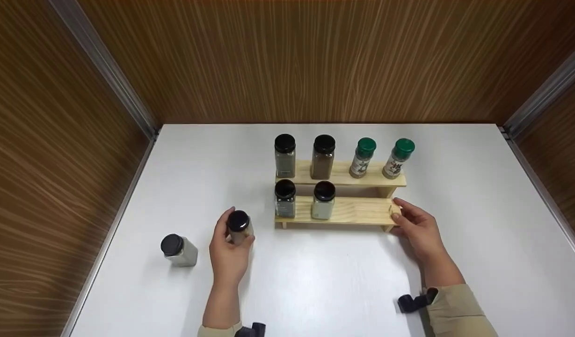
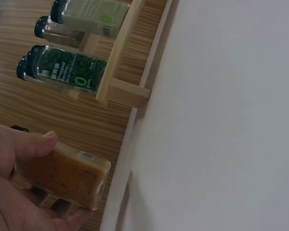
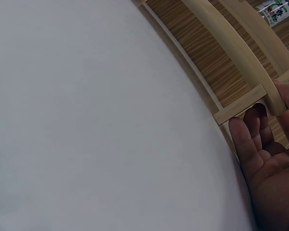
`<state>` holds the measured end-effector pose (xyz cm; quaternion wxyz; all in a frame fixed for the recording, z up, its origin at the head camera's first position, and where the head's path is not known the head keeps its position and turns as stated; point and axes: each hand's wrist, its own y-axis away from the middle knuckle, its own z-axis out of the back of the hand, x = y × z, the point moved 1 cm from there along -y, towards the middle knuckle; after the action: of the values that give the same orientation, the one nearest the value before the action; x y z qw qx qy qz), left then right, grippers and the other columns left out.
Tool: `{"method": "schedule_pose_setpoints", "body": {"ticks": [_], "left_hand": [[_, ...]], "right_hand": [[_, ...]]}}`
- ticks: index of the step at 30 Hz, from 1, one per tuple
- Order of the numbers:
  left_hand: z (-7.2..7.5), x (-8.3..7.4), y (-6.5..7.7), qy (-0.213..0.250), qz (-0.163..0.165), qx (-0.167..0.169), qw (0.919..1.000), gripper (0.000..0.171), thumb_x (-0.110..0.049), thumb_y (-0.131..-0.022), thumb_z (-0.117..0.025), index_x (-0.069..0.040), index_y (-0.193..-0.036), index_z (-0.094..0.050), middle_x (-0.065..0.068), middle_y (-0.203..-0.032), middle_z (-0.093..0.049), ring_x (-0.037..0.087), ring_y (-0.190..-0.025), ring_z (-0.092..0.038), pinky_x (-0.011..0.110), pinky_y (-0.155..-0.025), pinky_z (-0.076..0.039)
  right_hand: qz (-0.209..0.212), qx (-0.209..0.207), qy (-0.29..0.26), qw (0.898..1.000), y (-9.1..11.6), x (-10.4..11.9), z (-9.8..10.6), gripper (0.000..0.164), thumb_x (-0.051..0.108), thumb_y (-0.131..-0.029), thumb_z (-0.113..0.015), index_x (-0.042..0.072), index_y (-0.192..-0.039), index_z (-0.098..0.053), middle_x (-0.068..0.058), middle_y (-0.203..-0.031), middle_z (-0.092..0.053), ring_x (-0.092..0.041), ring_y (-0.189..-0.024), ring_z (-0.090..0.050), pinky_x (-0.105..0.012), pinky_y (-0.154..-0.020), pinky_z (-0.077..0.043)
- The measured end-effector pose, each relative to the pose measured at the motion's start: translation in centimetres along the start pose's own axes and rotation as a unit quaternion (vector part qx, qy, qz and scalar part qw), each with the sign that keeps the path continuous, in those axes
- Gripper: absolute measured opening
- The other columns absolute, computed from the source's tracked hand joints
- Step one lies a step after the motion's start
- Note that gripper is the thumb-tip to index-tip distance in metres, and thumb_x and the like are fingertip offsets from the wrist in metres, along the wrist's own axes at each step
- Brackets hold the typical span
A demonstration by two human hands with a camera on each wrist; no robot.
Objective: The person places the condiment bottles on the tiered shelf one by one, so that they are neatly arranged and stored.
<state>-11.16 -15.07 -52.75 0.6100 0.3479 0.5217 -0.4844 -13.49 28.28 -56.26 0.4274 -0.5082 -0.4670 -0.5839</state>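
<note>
My left hand point(image 1: 228, 260) grips a black-capped spice jar point(image 1: 239, 222) left of the wooden rack. In the left wrist view that jar is filled with orange-brown seasoning, and the thumb and fingers wrap round its sides. My right hand point(image 1: 422, 230) holds the right end of the two-tier spice rack point(image 1: 364, 209) at its lower shelf, thumb on top and fingers beneath. On the lower shelf stand two black-capped jars, a green-flake one point(image 2: 67, 68) and a pale one point(image 1: 323, 206). The upper shelf bears two black-capped jars and two green-capped bottles point(image 1: 360, 164).
Left of my left hand, another black-capped jar point(image 1: 183, 252) with pale contents is on the white table point(image 1: 315, 281). Wood-grain panels point(image 1: 315, 61) close off the back and both sides, with metal strips point(image 1: 114, 70) along the corners.
</note>
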Motion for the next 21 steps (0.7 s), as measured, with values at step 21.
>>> {"method": "schedule_pose_setpoints", "body": {"ticks": [21], "left_hand": [[-0.1, -5.1, 1.4, -0.014, -0.066, 0.004, 0.9977, 0.077, 0.0, -0.077, -0.092, -0.013, -0.147, -0.062, 0.008, -0.127, -0.071, 0.032, -0.114, -0.064, 0.039, -0.069, -0.062]], "right_hand": [[0.005, -0.004, 0.005, 1.0, 0.0, -0.1, 0.0, 0.05, 0.005, -0.102, -0.071, 0.0, -0.149, -0.058, -0.001, -0.109, -0.064, -0.011, -0.091, -0.066, -0.027, -0.073, -0.061]]}}
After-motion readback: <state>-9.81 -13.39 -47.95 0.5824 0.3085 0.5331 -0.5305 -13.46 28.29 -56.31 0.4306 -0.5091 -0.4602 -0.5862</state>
